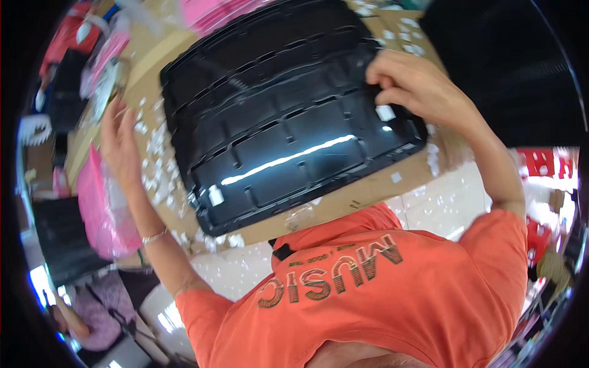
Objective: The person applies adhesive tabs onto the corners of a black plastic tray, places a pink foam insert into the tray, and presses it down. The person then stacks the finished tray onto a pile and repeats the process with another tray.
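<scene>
A large, glossy black molded plastic panel (279,132) with ribs and slots lies tilted in front of me on brown cardboard. My right hand (420,89) is over the panel's right edge, its fingers curled and pinched together. Whatever they may hold is hidden. Just below those fingertips a small white piece (385,113) sits on the panel. Another white piece (215,195) is at its near left corner. My left hand (119,144) is raised left of the panel, apart from it, with fingers extended and nothing visible in them.
Cardboard (368,187) covers the work surface, with many white scraps (158,153) scattered left of the panel. Pink wrapped packs (101,205) lie at the left, and pink sheets (215,13) at the far side. A large black object (497,61) stands at the right. Another person (101,313) is at lower left.
</scene>
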`<state>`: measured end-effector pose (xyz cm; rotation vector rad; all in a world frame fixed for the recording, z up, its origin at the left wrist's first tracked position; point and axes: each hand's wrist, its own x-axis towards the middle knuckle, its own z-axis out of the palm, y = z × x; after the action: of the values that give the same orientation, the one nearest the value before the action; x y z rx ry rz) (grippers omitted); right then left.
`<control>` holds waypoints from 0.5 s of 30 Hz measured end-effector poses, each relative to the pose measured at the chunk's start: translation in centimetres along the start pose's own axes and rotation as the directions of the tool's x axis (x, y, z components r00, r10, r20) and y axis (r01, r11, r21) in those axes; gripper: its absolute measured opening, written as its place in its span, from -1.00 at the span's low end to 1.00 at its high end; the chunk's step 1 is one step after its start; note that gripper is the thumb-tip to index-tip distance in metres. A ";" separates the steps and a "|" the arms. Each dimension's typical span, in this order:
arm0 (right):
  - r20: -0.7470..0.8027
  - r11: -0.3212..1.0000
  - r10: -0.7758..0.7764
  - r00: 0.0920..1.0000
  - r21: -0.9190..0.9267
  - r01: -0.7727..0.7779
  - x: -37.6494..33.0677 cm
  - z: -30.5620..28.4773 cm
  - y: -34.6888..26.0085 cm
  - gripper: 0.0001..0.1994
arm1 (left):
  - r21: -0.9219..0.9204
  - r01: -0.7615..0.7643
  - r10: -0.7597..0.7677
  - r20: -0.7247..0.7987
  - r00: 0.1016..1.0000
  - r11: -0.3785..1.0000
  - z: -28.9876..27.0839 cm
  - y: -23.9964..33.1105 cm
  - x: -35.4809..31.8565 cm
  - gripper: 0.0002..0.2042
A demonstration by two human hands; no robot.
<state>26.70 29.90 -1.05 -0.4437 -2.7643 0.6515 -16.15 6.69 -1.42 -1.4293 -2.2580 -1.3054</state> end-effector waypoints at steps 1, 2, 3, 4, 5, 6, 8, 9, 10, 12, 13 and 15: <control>-0.027 0.998 0.040 0.999 0.045 -0.039 -0.4 0.1 -0.2 -0.75 | -0.002 0.008 -0.008 0.012 1.000 1.000 0.1 -0.4 0.2 -0.66; -0.025 0.994 0.098 0.995 0.044 -0.096 -0.7 -0.3 -1.0 -0.74 | 0.022 0.011 -0.011 -0.004 1.000 1.000 0.4 0.4 0.0 -0.65; -0.039 0.986 0.164 0.986 0.046 -0.162 -1.1 -0.4 -1.5 -0.74 | 0.033 0.004 -0.004 -0.020 1.000 0.999 1.7 1.2 0.2 -0.64; -0.067 0.988 0.155 0.986 0.015 -0.154 -1.4 -0.5 -1.7 -0.75 | -0.002 0.018 -0.018 -0.026 1.000 1.000 2.1 1.1 0.6 -0.64; -0.076 0.994 0.112 0.991 0.020 -0.111 -1.3 -0.3 -1.8 -0.75 | -0.046 0.028 -0.029 -0.029 0.999 0.999 2.7 0.7 1.0 -0.63; -0.174 0.990 0.141 0.974 0.024 -0.139 -1.3 -0.1 -1.9 -0.75 | -0.106 0.063 -0.067 -0.035 0.997 0.992 3.0 0.6 1.5 -0.64; -0.271 0.990 0.138 0.953 0.031 -0.135 -0.8 -0.1 -2.8 -0.75 | -0.155 0.094 -0.106 -0.069 0.992 0.983 3.0 0.5 2.6 -0.65; -0.288 0.981 0.193 0.938 0.051 -0.186 -0.6 -0.5 -3.3 -0.75 | -0.141 0.124 -0.130 -0.033 0.991 0.982 3.3 0.4 3.4 -0.70; -0.303 0.969 0.247 0.920 0.072 -0.237 -0.5 -0.8 -3.7 -0.75 | -0.127 0.156 -0.157 0.003 0.988 0.980 3.4 0.3 3.7 -0.74; -0.329 0.977 0.203 0.922 0.003 -0.214 -0.5 -1.2 -3.8 -0.75 | -0.045 -0.022 0.022 0.002 1.000 0.999 4.0 1.4 3.8 -0.79; -0.348 0.978 0.170 0.922 -0.055 -0.201 -0.3 -1.1 -3.5 -0.75 | 0.041 -0.195 0.194 0.033 0.980 0.980 4.2 1.7 3.5 -0.83; -0.356 0.979 0.070 0.932 -0.154 -0.133 0.1 -1.4 -2.6 -0.75 | 0.060 -0.225 0.223 0.037 0.974 0.972 4.9 2.1 2.9 -0.84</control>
<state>26.50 28.24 1.43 -0.6740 -2.4772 0.3107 -14.51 12.56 -1.60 -1.6357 -2.0624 -1.1387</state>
